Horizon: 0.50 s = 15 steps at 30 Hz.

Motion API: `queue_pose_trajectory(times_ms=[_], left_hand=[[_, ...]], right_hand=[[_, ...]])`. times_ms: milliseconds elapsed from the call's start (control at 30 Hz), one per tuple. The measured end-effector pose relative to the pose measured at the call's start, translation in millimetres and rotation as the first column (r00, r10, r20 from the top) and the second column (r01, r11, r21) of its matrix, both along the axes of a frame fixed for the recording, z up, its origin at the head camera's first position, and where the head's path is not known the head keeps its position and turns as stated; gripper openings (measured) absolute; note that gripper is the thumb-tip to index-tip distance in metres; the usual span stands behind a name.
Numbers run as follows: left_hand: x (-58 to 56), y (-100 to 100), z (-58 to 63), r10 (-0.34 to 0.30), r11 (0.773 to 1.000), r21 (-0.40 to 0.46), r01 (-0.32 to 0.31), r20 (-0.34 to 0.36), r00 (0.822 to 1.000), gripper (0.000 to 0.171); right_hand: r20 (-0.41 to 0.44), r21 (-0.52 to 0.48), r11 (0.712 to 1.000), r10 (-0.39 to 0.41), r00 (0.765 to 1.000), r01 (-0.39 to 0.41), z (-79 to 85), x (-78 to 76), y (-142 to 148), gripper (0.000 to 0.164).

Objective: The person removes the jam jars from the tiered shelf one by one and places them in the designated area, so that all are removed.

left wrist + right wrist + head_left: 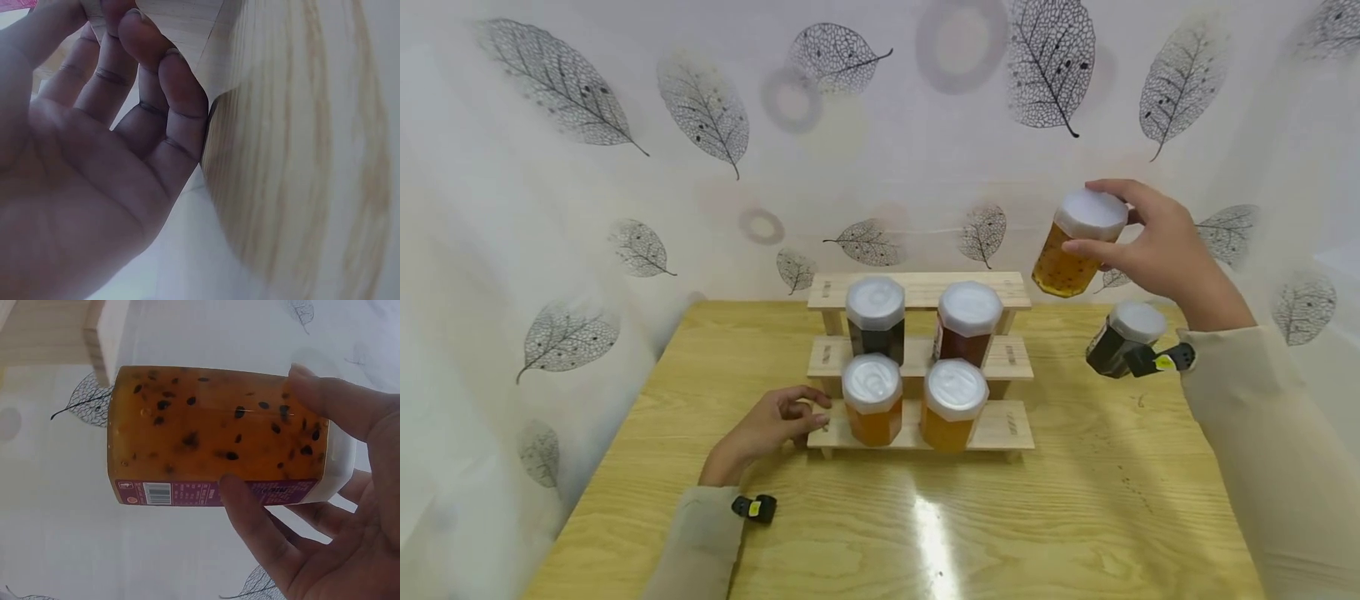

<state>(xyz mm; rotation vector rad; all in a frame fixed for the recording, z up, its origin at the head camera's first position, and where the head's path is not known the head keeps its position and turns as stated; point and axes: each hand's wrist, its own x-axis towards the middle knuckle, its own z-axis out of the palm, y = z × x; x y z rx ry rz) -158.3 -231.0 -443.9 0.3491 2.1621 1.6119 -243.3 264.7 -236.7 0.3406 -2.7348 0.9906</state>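
Note:
My right hand (1157,242) grips a jar of amber jam with black seeds (212,425) by its white-lidded end. The jar is tilted in the air, right of the top step of a three-step wooden rack (921,287). A purple label with a barcode shows on its side in the right wrist view. My left hand (771,429) holds the left end of the rack's lowest step between thumb and bent fingers; its outer fingers rest by the tabletop in the left wrist view. Two orange jars (874,417) stand on the lowest step.
On the middle step stand a dark jar (877,333) and a reddish-brown jar (966,342). Another dark jar (1116,346) is on the wooden table (865,533) at the right, below my right wrist. A leaf-patterned curtain (895,167) hangs behind.

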Motion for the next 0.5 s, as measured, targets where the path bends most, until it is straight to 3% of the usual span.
queue_pose_trajectory(times_ms=[500], left_hand=[[0.2, 0, -3.4, 0.019, 1.000, -0.016, -0.019, -0.009, 1.000, 0.034]], right_hand=[[0.048, 0.040, 0.999, -0.038, 0.998, 0.036, -48.3, 2.0, 15, 0.084]])
